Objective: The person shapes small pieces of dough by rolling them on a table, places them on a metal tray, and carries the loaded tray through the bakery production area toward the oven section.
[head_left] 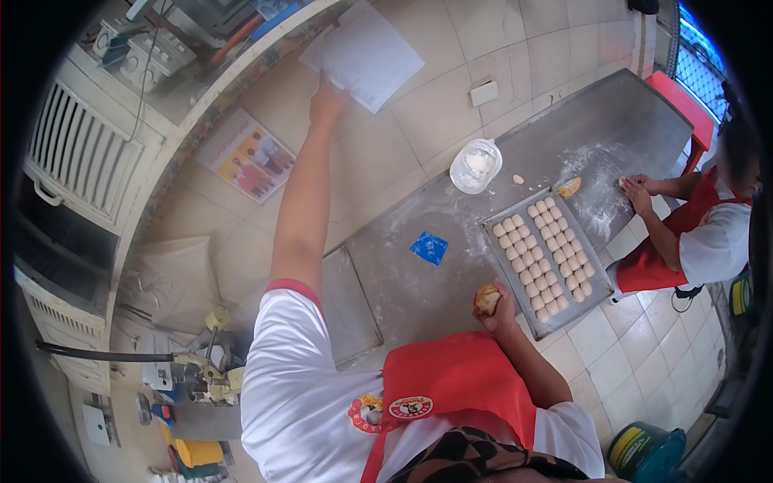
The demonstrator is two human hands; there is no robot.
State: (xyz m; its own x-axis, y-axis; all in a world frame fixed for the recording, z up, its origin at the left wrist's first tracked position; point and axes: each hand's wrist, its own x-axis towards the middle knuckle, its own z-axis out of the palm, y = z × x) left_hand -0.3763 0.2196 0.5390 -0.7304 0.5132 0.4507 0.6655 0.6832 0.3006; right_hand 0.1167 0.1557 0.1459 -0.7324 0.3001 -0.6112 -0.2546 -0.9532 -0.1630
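Two hands work apart: the right hand (497,307) is closed around a dough lump (485,299) over the steel counter (419,298), just at 7 o'clock of the tray (493,233). That tray looks nearly full of shaped dough pieces (544,256), with little room left. Farther off, at 11 o'clock, the left hand (327,103) presses open fingers against wall papers (366,50).

L arm: stretched full fwd, hand (326,103) raised | R arm: bent, hand (495,304) in closed grip
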